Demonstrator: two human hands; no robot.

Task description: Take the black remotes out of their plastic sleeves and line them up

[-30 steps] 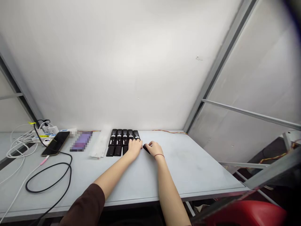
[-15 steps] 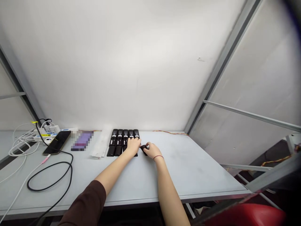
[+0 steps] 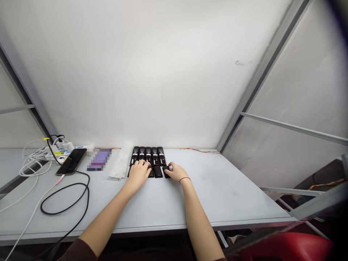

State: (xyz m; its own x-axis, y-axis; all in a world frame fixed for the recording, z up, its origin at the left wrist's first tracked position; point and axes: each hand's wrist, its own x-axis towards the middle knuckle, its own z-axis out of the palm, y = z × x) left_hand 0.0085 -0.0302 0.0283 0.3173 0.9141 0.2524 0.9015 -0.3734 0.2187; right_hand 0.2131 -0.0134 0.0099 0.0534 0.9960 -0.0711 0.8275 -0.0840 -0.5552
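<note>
Several black remote controls [image 3: 154, 151] lie side by side in a row toward the back of the table, their battery compartments uncovered. My left hand [image 3: 139, 172] rests over the lower parts of the left and middle remotes, fingers bent and touching them; whether it grips one is hidden. Near the lower end of the rightmost remote, my right hand [image 3: 176, 172] has its thumb and fingers around a small black piece [image 3: 166, 174]. A red string circles the right wrist.
A clear plastic bag [image 3: 119, 165], a blurred purple packet [image 3: 100, 159] and a black phone [image 3: 72, 161] lie left of the remotes. White and black cables with a power strip [image 3: 78, 147] spread over the table's left side. A wall stands behind.
My left hand has moved left from the right-hand remotes onto the left and middle ones. My right hand stays beside the rightmost remote with the black piece. The view has shifted slightly.
</note>
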